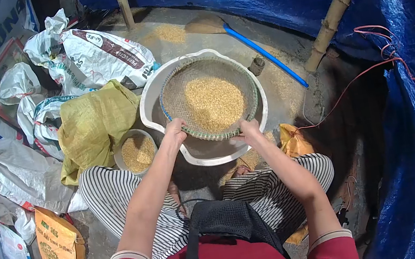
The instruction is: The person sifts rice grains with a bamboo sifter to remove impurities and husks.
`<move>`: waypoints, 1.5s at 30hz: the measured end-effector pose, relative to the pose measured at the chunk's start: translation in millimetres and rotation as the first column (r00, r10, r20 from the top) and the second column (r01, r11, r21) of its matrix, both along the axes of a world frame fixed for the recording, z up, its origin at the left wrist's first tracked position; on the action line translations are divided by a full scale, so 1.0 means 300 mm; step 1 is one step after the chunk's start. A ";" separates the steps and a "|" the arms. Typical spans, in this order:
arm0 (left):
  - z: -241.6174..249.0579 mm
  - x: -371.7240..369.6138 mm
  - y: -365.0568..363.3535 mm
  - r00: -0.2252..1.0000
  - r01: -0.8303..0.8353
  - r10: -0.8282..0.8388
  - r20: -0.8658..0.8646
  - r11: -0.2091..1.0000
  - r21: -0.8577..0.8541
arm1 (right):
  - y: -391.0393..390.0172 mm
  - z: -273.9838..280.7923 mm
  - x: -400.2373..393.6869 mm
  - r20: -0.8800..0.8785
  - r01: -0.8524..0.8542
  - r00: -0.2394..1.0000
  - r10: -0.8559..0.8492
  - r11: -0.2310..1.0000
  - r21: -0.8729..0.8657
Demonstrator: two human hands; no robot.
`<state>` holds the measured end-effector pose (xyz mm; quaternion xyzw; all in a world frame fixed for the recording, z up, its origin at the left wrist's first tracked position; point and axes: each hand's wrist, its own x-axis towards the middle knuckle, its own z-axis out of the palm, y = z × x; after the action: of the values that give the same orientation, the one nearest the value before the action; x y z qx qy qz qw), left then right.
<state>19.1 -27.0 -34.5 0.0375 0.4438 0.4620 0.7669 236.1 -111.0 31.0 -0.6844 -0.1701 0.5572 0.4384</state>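
A round woven sieve (171, 89) with a green and blue rim lies over a wide white basin (149, 103). Golden grain (215, 102) is heaped on its mesh, toward the middle and right. My left hand (175, 129) is closed on the sieve's near-left rim. On the near-right rim, my right hand (247, 131) grips with its thumb on top, the other fingers partly hidden below. Left of the basin, close to my left forearm, stands a small bowl (119, 159) with more grain in it.
Tied white sacks (103, 56) and a yellow-green sack (95, 123) crowd the left side. A broom with a blue handle (266, 55) lies behind the basin on the right. Spilled grain dots the floor. A bamboo pole (340, 5) and blue tarpaulin (412, 151) border the right.
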 end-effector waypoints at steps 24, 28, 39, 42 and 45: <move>0.165 0.001 -0.002 0.998 -0.029 0.045 -0.036 0.931 0.365 | 0.006 0.010 0.003 0.619 -0.217 0.752 -0.225 0.802 0.556; 0.080 0.024 -0.010 0.998 -0.027 0.036 -0.060 0.988 0.154 | 0.021 0.012 0.014 0.212 0.021 0.974 -0.079 0.964 0.266; 0.134 0.007 -0.008 1.000 0.008 -0.011 0.018 0.980 0.201 | 0.001 0.007 0.001 0.269 0.078 0.947 -0.176 0.938 0.337; 0.132 -0.005 -0.012 1.000 0.007 -0.009 0.009 0.975 0.222 | 0.031 -0.118 0.049 0.577 -0.171 0.772 -0.266 0.788 0.592; 0.091 0.005 -0.021 0.999 0.024 -0.028 0.025 0.992 0.124 | 0.045 -0.096 0.045 0.530 -0.099 0.836 -0.139 0.913 0.395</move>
<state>20.7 -33.2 -7.2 0.0846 0.4036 0.4790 0.7749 249.7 -97.5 2.1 -0.7102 -0.3929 0.2854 0.5097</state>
